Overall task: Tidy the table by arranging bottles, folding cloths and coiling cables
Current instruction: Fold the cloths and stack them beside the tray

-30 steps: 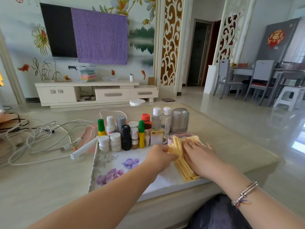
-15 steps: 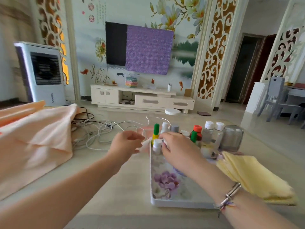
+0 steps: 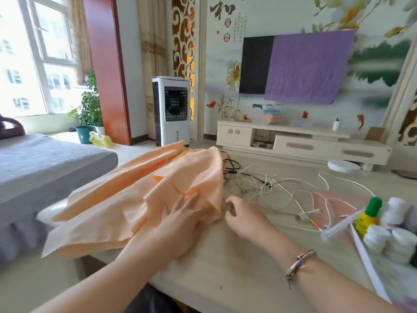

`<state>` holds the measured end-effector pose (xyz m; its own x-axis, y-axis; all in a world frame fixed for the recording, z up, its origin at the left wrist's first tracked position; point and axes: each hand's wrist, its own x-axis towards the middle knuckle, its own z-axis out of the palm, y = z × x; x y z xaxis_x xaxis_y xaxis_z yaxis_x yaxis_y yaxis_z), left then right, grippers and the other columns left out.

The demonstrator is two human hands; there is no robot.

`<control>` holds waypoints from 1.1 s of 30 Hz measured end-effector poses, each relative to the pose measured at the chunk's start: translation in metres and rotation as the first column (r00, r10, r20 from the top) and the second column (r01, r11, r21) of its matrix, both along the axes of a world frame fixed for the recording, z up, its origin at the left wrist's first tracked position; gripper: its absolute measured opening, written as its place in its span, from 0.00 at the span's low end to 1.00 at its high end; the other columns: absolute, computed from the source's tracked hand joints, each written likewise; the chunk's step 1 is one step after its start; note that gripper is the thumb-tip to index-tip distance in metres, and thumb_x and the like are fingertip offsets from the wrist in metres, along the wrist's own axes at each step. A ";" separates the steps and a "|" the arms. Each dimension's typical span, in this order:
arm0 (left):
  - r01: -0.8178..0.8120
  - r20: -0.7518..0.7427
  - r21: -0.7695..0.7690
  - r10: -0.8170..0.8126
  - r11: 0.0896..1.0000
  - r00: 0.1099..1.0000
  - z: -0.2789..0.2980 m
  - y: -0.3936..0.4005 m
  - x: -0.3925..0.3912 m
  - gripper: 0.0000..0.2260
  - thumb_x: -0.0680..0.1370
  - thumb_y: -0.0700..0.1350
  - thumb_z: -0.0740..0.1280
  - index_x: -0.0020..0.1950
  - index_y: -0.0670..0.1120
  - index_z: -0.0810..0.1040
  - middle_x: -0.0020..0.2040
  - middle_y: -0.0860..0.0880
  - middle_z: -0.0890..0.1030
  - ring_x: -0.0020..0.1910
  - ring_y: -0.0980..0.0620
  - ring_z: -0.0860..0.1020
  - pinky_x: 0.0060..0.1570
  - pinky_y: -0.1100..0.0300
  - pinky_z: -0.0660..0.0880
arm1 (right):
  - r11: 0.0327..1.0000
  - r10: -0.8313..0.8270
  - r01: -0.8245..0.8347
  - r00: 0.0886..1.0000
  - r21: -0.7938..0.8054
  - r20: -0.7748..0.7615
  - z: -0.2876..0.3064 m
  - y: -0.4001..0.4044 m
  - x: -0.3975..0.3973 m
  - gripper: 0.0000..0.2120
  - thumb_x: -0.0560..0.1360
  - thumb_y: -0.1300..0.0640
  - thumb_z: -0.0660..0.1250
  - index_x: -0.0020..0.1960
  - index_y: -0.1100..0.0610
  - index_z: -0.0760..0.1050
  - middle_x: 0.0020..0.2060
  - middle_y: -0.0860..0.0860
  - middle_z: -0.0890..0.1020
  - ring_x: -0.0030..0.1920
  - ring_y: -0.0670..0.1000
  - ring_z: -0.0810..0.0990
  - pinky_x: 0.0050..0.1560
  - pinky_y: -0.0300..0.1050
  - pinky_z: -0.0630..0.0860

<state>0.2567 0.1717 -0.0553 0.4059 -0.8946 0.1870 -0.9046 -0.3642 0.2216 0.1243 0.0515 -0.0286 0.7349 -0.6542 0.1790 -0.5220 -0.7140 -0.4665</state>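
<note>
A large peach cloth (image 3: 126, 195) lies crumpled over the table's left end, hanging past the edge. My left hand (image 3: 180, 220) rests flat on its right part, fingers straight. My right hand (image 3: 243, 215) hovers just right of the cloth's edge, fingers loosely curled and holding nothing. A tangle of white and black cables (image 3: 270, 188) spreads over the table behind my right hand. At the far right, several small bottles (image 3: 383, 227) stand in a floral tray (image 3: 370, 269), among them a yellow one with a green cap (image 3: 370, 213).
A grey sofa (image 3: 45, 163) stands left of the table. Beyond the table are a white air cooler (image 3: 171, 114), a low TV cabinet (image 3: 300, 141) and a potted plant (image 3: 90, 111) by the window.
My view has swung left from the bottles and the folded yellow cloth to the peach cloth. Both hands left the tray; the left now lies on the peach cloth, the right beside it.
</note>
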 end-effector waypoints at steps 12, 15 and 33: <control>-0.273 -0.215 -0.433 0.196 0.859 0.957 0.042 0.009 0.045 0.22 0.75 0.31 0.57 0.64 0.48 0.77 0.65 0.49 0.76 0.64 0.46 0.74 0.55 0.72 0.67 | 0.995 -0.003 0.021 0.984 -0.100 0.177 -0.018 -0.006 0.039 0.16 0.74 0.60 0.60 0.60 0.52 0.76 0.55 0.52 0.77 0.59 0.55 0.69 0.60 0.47 0.68; -0.437 -0.166 -0.219 0.408 0.872 0.898 0.037 0.009 0.066 0.15 0.81 0.42 0.54 0.66 0.43 0.72 0.64 0.45 0.75 0.59 0.43 0.75 0.51 0.52 0.74 | 0.974 -0.044 0.089 0.976 -0.207 0.212 -0.019 -0.002 0.041 0.12 0.76 0.56 0.60 0.56 0.50 0.77 0.53 0.49 0.71 0.59 0.52 0.66 0.59 0.45 0.65; -0.291 -0.050 -0.075 0.288 0.954 0.956 0.010 -0.005 0.062 0.16 0.76 0.58 0.60 0.61 0.53 0.72 0.62 0.48 0.75 0.60 0.43 0.74 0.58 0.43 0.72 | 0.749 0.140 -0.366 0.903 0.553 0.407 0.013 0.010 0.080 0.27 0.70 0.76 0.51 0.61 0.55 0.71 0.65 0.55 0.76 0.62 0.53 0.76 0.59 0.48 0.73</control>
